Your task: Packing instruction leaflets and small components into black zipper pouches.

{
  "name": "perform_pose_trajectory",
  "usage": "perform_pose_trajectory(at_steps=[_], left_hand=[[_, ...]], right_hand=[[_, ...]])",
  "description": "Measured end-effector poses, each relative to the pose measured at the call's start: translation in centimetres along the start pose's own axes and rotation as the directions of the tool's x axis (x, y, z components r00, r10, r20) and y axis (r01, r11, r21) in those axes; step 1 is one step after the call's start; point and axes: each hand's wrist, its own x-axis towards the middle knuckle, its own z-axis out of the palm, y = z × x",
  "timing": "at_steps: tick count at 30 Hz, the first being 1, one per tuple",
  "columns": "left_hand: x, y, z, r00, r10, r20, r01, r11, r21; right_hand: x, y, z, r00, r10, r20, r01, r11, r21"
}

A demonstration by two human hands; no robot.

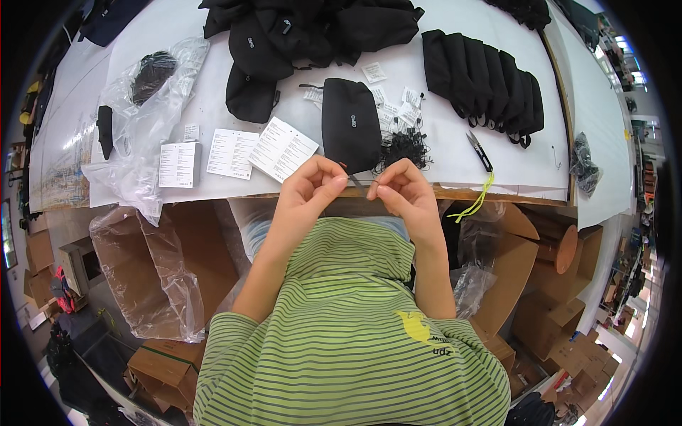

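Note:
A black fabric pouch (349, 117) lies flat on the white table directly before me. At its near end, my left hand (312, 188) pinches a short dark strap (357, 186) between thumb and fingers. Just to the right, my right hand (408, 193) has its thumb and forefinger pressed together beside the strap's end. Whatever thin thing those fingertips hold is too small to make out. A tangle of black tag strings (406, 148) sits beyond my right hand. Stacks of white printed cards (283, 149) lie beyond my left hand.
Black pouches (483, 82) stand in a row at the far right, with more piled (305, 32) at the back. Thread snips (480, 152) with a yellow cord lie near the table edge. Clear plastic bags (153, 106) cover the left side. Cardboard boxes (508, 277) stand below.

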Motion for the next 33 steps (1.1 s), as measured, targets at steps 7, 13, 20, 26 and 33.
perform_pose_trajectory(at_steps=[7,13,20,26,33], left_hand=[[0.0,0.3,0.6,0.997,-0.081,0.022,0.078,0.991,0.107],[-0.2,0.2,1.5,1.0,-0.025,0.009,0.023,0.986,0.167],[-0.3,-0.1,1.6,0.999,-0.001,-0.043,0.009,0.981,0.193],[-0.4,-0.3,1.5,0.999,0.002,-0.032,0.006,0.975,0.222],[-0.1,-0.5,1.6,0.996,-0.08,-0.036,0.084,0.989,0.122]], right_hand=[[0.0,0.8,0.5,0.995,-0.02,-0.094,0.025,0.998,0.05],[0.1,1.4,2.5,0.972,-0.164,-0.17,0.164,0.986,-0.018],[0.1,1.3,2.8,0.966,-0.176,-0.189,0.175,0.984,-0.021],[0.0,1.3,2.8,0.964,-0.181,-0.197,0.178,0.984,-0.034],[-0.1,1.9,2.9,0.918,-0.344,-0.198,0.266,0.904,-0.335]])
